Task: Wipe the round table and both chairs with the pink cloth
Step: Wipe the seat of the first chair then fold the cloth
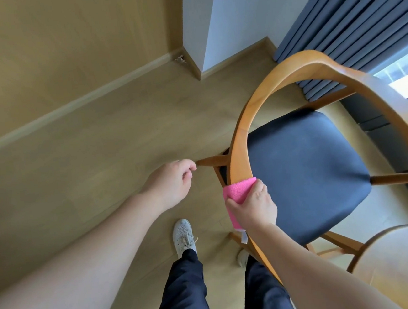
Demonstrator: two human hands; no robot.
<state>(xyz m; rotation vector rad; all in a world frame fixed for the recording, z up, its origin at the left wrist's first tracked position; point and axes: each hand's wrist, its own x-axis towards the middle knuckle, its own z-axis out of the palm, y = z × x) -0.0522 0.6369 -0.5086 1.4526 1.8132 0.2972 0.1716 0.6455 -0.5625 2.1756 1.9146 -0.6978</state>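
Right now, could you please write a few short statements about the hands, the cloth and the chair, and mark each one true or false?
1. The right hand grips the pink cloth against the chair's curved wooden backrest. True.
2. The left hand holds the backrest. False: it hangs free above the floor, holding nothing.
3. The chair's seat cushion is dark. True.
4. The cloth lies on the seat cushion. False: it is wrapped over the backrest rail.

Soft, even daylight enters from the overexposed bright window strip point(407, 75) at right — shadows are faint. Wide-angle distortion bends the edges; the curved wooden chair backrest point(289, 71) is slightly blurred.
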